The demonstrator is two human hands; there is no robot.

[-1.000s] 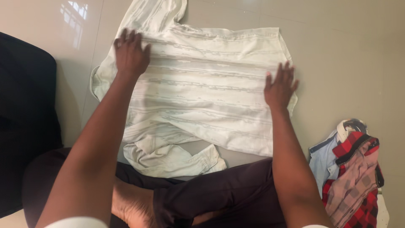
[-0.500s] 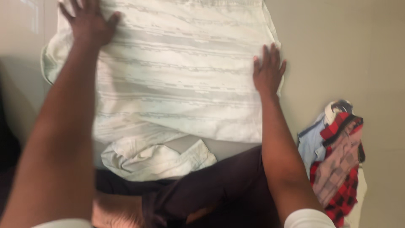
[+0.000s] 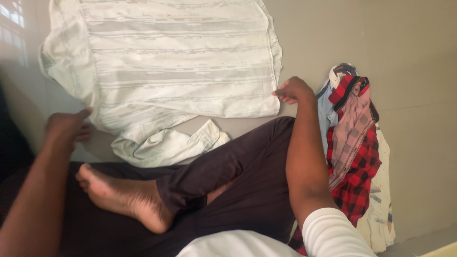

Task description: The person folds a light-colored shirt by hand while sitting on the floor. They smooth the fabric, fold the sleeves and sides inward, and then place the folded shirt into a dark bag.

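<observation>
Shirt (image 3: 181, 62): lying flat on the floor (image 3: 381, 47), between both hands.
Left hand (image 3: 66, 127): touching the near left hem, fingers loosely curled, gripping nothing.
Right hand (image 3: 294, 89): pinching the near right corner; keeping that edge taut should be helping.
Sleeve (image 3: 166, 143): bunching below the hem, needing smoothing.
Clothes pile (image 3: 354, 138): sitting just right of the right hand.

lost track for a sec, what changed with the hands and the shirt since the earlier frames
Both hands came off the pale striped shirt and drew back toward the body: the left hand now sits at its lower left edge, the right hand curled at its lower right corner. The shirt stays spread on the floor; the clothes pile is unmoved.
</observation>
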